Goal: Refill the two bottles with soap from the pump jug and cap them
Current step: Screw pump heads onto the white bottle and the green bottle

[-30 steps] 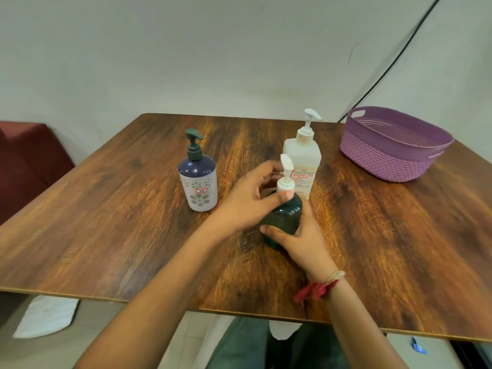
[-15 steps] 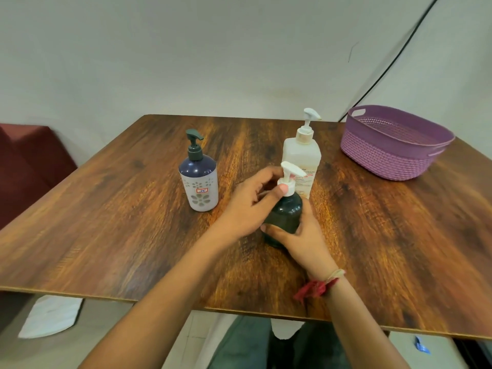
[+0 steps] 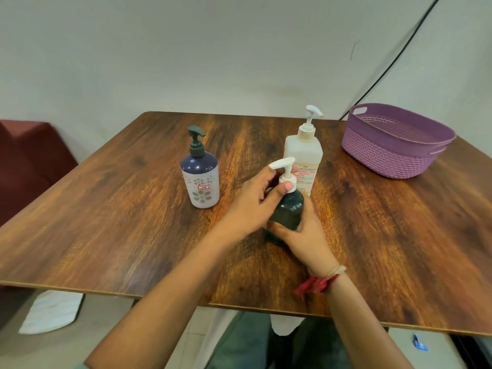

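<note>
A purple woven basket (image 3: 386, 155) sits at the far right of the wooden table (image 3: 106, 222). A black cable (image 3: 394, 62) runs up the wall behind it. A dark red seat (image 3: 26, 161) stands left. A white sheet (image 3: 52, 311) lies on the floor.

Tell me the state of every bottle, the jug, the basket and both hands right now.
dark green bottle: upright on the table, white pump on its neck
left hand: fingers pinch the white pump's collar
right hand: grips the dark green bottle's body
navy and white bottle: upright, pump cap on, untouched
pump jug: upright, pump on, untouched
purple basket: upright on the table
</note>
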